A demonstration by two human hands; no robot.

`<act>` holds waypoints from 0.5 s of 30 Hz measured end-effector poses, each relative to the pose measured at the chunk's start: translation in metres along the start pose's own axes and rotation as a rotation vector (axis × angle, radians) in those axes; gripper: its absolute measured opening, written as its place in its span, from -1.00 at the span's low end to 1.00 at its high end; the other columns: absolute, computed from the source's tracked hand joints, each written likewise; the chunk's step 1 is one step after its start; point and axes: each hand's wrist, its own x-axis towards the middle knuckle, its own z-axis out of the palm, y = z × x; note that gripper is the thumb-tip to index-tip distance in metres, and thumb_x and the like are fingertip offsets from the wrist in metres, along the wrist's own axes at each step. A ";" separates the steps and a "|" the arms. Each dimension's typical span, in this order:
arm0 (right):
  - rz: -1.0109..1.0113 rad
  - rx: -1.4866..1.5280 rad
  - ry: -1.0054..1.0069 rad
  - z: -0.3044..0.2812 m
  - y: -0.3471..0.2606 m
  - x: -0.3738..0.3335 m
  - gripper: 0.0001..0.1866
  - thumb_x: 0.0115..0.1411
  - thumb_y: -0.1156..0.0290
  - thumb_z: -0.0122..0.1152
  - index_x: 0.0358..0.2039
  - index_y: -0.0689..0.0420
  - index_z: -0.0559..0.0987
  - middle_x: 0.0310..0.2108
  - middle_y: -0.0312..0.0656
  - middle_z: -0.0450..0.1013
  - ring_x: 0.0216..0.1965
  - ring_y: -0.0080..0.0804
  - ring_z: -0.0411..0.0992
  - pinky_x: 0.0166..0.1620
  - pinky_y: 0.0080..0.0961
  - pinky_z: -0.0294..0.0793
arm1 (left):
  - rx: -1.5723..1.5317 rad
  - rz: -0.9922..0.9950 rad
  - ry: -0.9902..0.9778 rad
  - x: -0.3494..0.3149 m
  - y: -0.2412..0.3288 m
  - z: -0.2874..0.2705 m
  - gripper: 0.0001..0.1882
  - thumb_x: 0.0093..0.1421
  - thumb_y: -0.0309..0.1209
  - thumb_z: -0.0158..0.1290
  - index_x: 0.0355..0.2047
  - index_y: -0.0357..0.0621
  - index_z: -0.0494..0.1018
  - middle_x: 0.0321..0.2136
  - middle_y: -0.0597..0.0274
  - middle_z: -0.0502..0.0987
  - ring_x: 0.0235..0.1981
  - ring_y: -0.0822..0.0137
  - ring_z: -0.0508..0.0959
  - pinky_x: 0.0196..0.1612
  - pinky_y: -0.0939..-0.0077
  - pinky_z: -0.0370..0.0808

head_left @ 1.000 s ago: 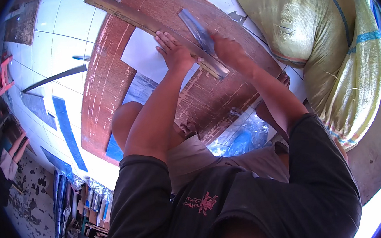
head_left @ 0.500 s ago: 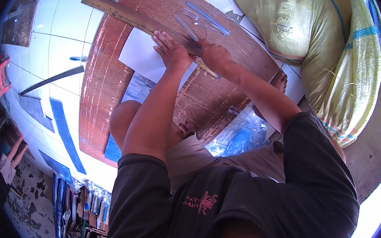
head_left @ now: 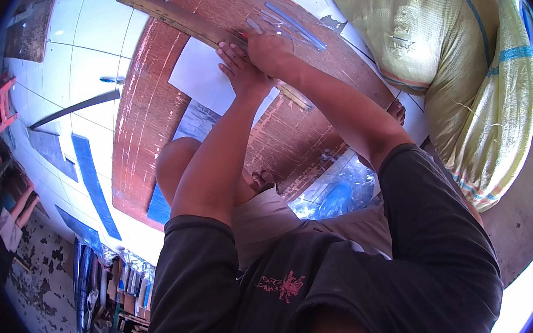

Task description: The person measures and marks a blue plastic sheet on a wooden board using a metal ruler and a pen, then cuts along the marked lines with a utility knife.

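A long wooden straightedge [head_left: 168, 15] lies slantwise across a white sheet [head_left: 198, 71] on a worn red-brown board [head_left: 147, 107]. My left hand [head_left: 244, 73] lies on the straightedge and sheet, fingers stretched out, pressing down. Just right of it, my right hand [head_left: 271, 53] is closed around a slim tool with a red part [head_left: 243, 35], beside the straightedge's far edge. The fingers hide most of this tool, so its kind cannot be made out. My wrists nearly meet. A greyish printed sheet [head_left: 196, 119] shows below the white one.
Thin clear strips [head_left: 295, 24] lie at the board's far right. Large stuffed yellow sacks [head_left: 419, 32] stand on the right. On the white tiles at left are a dark curved strip [head_left: 74, 110] and a blue strip [head_left: 94, 188]. Crumpled clear plastic [head_left: 335, 192] lies near my legs.
My right hand has moved left and away from me along the straightedge, carrying the tool up close to my left fingers. My left hand stays in place on the straightedge.
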 end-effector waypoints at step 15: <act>0.025 -0.094 -0.087 0.035 0.070 -0.043 -0.67 0.45 0.30 -0.08 0.13 0.12 0.46 -0.05 0.06 0.62 -0.04 0.08 0.62 -0.02 -0.03 0.61 | -0.009 0.022 0.063 -0.003 0.007 -0.004 0.55 -0.05 0.23 0.38 0.43 -0.61 -0.42 0.46 -0.51 -0.48 0.51 -0.34 -0.47 0.50 -0.18 -0.27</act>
